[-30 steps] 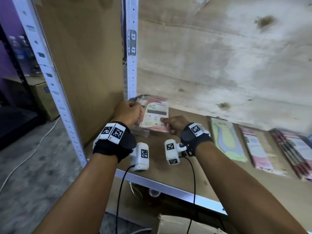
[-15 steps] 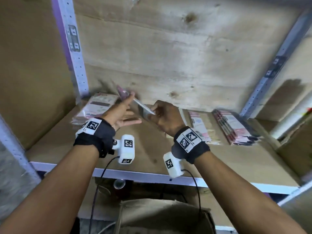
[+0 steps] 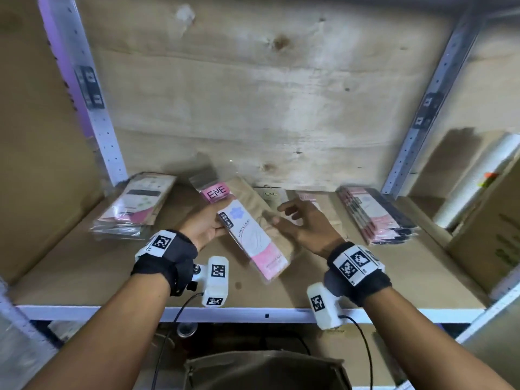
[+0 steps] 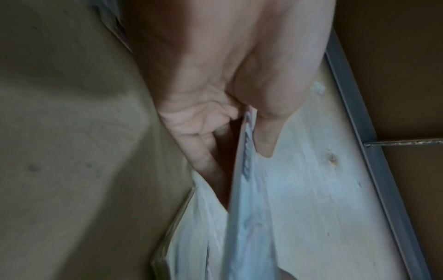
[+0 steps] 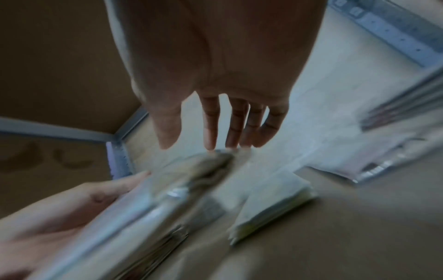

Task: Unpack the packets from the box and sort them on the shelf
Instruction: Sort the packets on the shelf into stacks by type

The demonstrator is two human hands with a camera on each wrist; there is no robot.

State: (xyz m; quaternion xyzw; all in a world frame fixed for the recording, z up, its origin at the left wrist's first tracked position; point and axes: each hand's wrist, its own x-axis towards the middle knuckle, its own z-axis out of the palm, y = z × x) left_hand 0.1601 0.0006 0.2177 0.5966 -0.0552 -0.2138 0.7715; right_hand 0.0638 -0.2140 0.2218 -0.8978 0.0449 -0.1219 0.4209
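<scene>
Packet (image 3: 247,232) in left hand (image 3: 204,228), ENE end rearward (right fingers (image 3: 292,205) spread, empty)

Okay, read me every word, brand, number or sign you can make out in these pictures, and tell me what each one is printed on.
"ENE": pink header of the clear plastic packet gripped by the left hand.
"ENE": pale header of the beige packet lying at the back of the wooden shelf.
Slanted script and small print on the held packet: too blurred to read.
Labels on the left stack of packets and right stack of packets: unreadable.
Wrist views: no readable text.
</scene>
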